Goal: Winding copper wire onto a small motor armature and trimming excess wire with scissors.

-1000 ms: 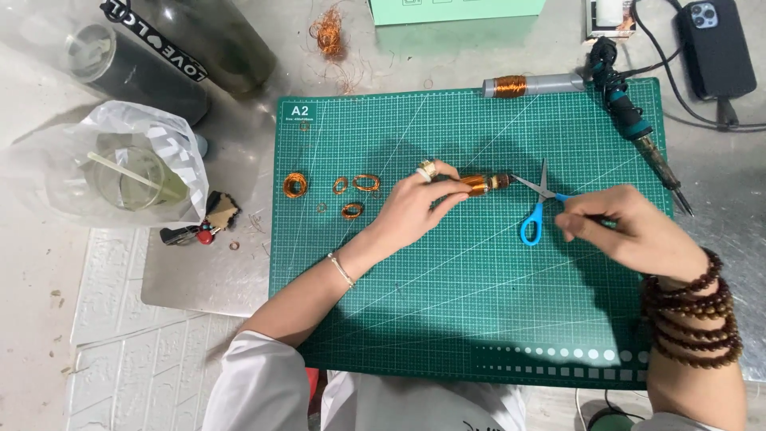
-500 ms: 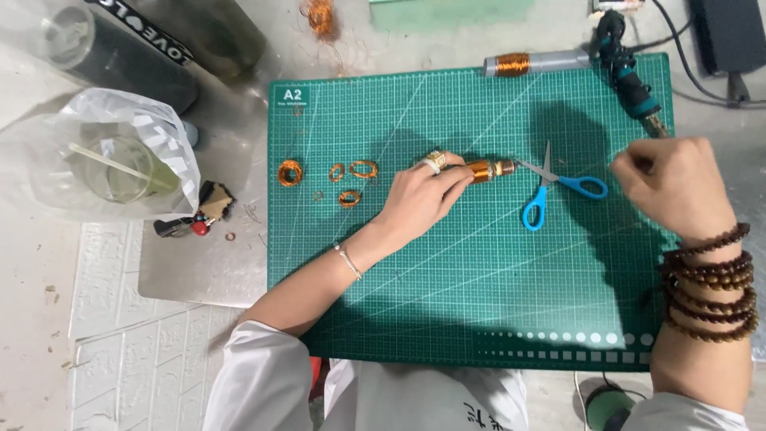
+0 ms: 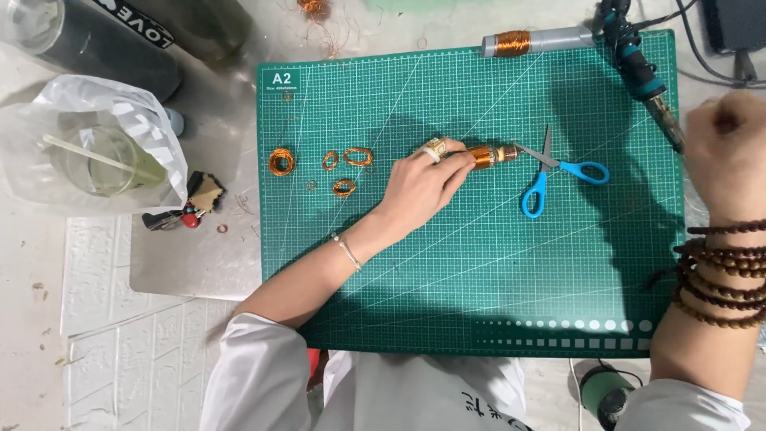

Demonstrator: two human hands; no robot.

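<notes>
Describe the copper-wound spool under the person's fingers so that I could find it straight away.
Start at the green cutting mat. Near its middle the left hand pins down a short spool wound with copper wire, just left of the blue-handled scissors. Unlike the loose wire rings further left, it is a solid cylinder.

Four wire coils (image 3: pixel 344 164), one scissors (image 3: pixel 554 169)

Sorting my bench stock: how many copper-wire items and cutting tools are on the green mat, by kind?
Small loose copper coils: 4
Copper-wound spools: 2; left hand holds one
Blue-handled scissors: 1
Total: 7
</notes>
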